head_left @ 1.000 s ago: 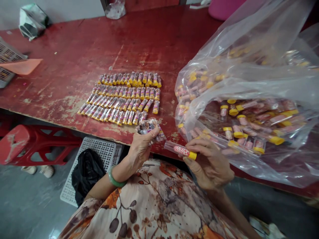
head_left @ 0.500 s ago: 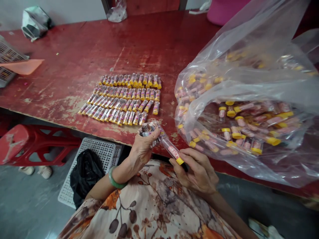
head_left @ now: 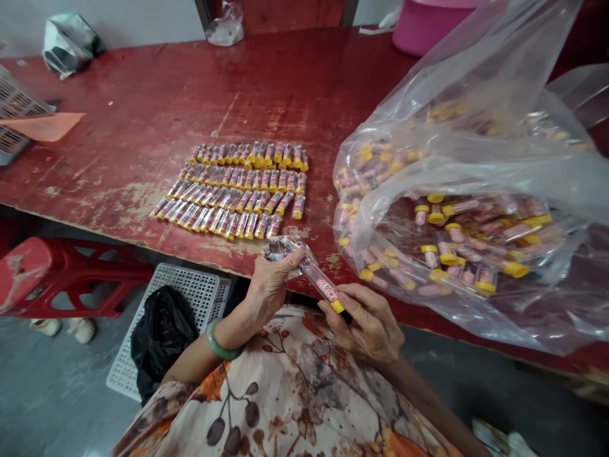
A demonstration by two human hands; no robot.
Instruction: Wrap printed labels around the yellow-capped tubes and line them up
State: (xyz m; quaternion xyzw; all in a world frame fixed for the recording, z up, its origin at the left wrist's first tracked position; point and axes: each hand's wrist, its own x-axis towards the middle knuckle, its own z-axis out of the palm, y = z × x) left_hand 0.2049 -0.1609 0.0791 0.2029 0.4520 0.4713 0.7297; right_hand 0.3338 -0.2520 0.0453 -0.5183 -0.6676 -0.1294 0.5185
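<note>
My left hand (head_left: pixel 269 282), with a green bangle at the wrist, is closed on a bunch of clear printed plastic wrappers (head_left: pixel 281 246). From that bunch a clear tube (head_left: pixel 322 282) with a red-and-white label and a yellow cap slants down to the right. My right hand (head_left: pixel 368 320) pinches the capped end of this tube between thumb and fingers. Whether the tube's upper end lies inside one of the wrappers, I cannot tell. Just beyond my hands, several rows of wrapped yellow-capped tubes (head_left: pixel 238 202) lie on the red table (head_left: pixel 295 82).
At right a big clear plastic bag (head_left: pixel 419 149) lies open, full of loose capped tubes (head_left: pixel 457 233). A pink tub (head_left: pixel 423 28) stands behind it. Grey basket (head_left: pixel 21 105) and orange sheet (head_left: pixel 45 127) sit at far left. Below are a red stool (head_left: pixel 61 273) and a white crate (head_left: pixel 183 276) with a black bag (head_left: pixel 164 336).
My right hand and the tube's capped end have shifted slightly left and up, towards my left hand. My left hand stays nearly in place. The rows on the table are unchanged.
</note>
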